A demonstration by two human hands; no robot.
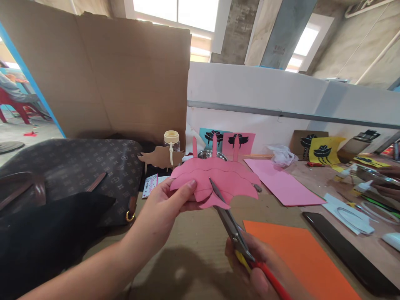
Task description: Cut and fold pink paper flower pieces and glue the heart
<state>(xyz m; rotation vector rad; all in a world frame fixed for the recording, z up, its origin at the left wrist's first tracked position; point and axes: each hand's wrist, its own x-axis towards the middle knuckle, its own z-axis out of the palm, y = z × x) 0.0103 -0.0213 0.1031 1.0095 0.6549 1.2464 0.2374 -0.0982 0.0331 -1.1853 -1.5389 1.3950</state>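
A pink paper cut-out (215, 177) with wavy edges, drawn lines and three narrow strips along its top is held up above the table. My left hand (175, 200) pinches its lower left side, thumb on the front. My right hand (253, 262) grips a pair of scissors (233, 227) with red and yellow handles. The blades reach up to the lower middle of the pink paper, beside a pointed flap that hangs down from its edge. How far the blades are apart is hard to see.
An orange sheet (290, 250) and a long dark case (346, 250) lie at right, a pink sheet (281, 183) behind. A brown patterned bag (118, 166) fills the left side, before a cardboard panel (134, 75). Another person's hand (387, 179) shows at the right edge.
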